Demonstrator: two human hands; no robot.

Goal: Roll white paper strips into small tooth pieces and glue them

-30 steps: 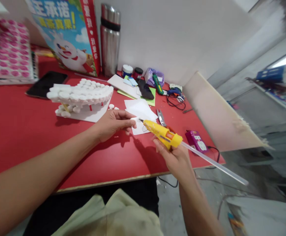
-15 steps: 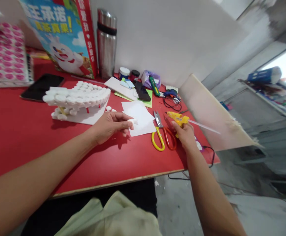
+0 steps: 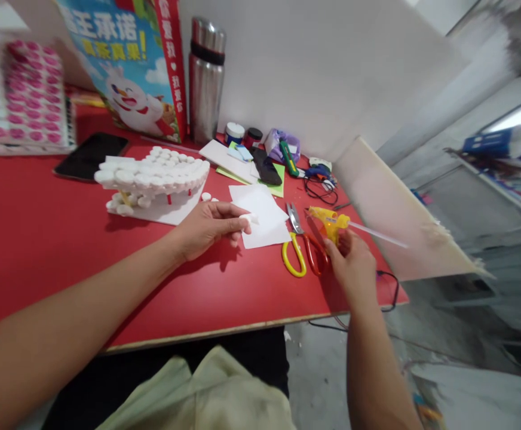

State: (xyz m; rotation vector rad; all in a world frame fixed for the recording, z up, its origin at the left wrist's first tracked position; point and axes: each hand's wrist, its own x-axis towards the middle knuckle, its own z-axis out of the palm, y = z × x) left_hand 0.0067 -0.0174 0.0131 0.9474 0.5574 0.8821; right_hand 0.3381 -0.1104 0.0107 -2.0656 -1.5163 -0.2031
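Observation:
My left hand [image 3: 218, 230] pinches a small white piece [image 3: 250, 219] between thumb and fingertips, above white paper sheets [image 3: 260, 209]. Its exact shape is partly hidden by the fingers. My right hand [image 3: 352, 257] has its thumb and fingers round the lower handle of a yellow hot glue gun [image 3: 330, 220], with a clear glue stick [image 3: 379, 235] poking out of the back. Scissors [image 3: 297, 230] with one yellow and one red handle lie between the hands. Left of them stands a model [image 3: 153, 173] covered in white round pieces, on a white base.
Behind the model are a black phone [image 3: 91, 155], a printed bag [image 3: 130, 71] and a steel flask [image 3: 207, 83]. Small jars [image 3: 234, 132], a green cutter [image 3: 288, 158] and a coiled black cable [image 3: 321, 188] lie at the back. A pale board [image 3: 404, 209] borders the right side.
My right hand has slid down and back along the glue gun's handle, while the gun stays in place. The left hand keeps its pinch. The whole view has shifted slightly.

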